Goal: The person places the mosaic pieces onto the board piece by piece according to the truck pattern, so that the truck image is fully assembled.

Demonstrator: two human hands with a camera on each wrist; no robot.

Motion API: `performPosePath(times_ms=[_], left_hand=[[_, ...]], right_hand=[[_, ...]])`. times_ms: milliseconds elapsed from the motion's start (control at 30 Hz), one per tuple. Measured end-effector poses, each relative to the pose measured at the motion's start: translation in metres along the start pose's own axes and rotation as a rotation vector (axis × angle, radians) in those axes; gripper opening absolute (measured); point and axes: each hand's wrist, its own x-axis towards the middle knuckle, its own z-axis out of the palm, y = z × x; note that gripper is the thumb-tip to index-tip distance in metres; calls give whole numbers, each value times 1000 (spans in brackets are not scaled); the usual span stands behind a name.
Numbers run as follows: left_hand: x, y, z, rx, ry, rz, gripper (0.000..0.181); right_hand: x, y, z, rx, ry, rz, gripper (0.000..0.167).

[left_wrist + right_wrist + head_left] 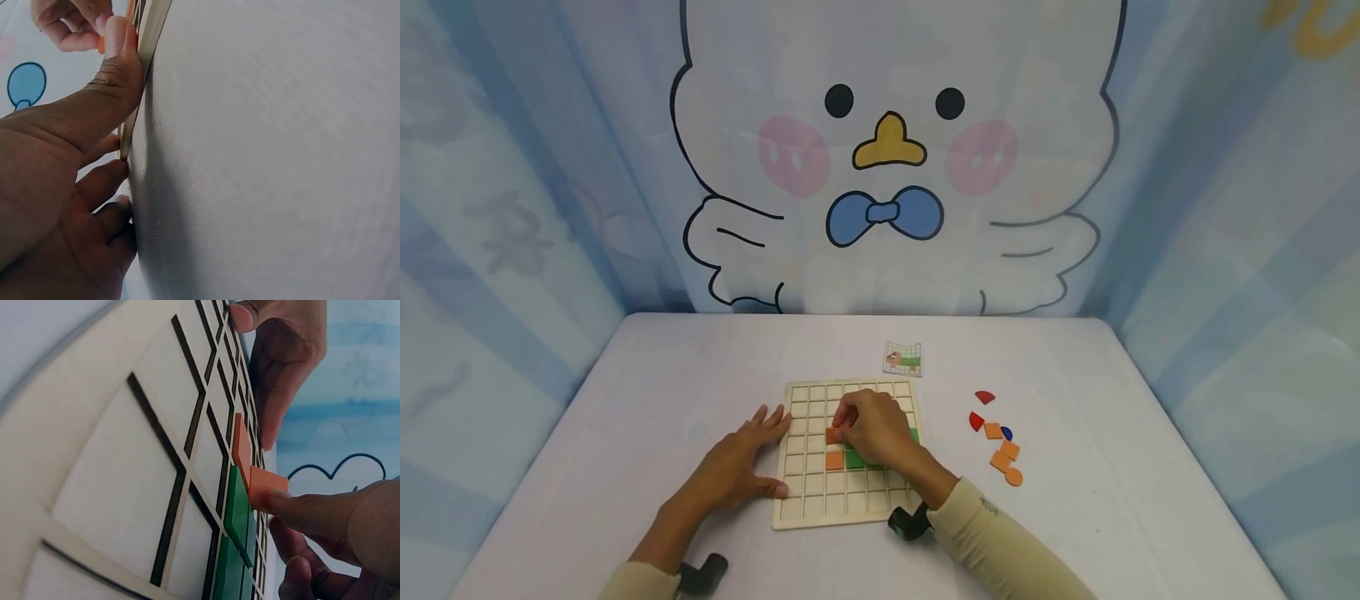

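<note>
My right hand pinches an orange square tile between thumb and fingers, over the wooden grid board. In the right wrist view, the tile stands tilted up beside green square tiles seated in the grid. Another orange square lies in a cell nearer me. Part of the green block is hidden under my right hand. At the board's left edge rests my left hand, fingers spread and extended; its thumb touches the rim in the left wrist view.
Right of the board lie loose pieces: red wedges, several orange squares, an orange circle and a partly covered blue piece. A small picture card lies beyond the board. A printed curtain stands behind the white table.
</note>
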Motion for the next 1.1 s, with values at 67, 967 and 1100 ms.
performPosePath(times_ms=[67, 967, 1100], left_hand=[[0, 0, -1, 1, 0, 4, 115], [2, 2, 2, 26, 4, -9, 115], [1, 3, 3, 28, 4, -13, 115]], right_hand=[[0, 0, 0, -17, -12, 4, 15], [-25, 14, -23, -9, 32, 25, 19], [-34, 24, -31, -14, 71, 61, 20]])
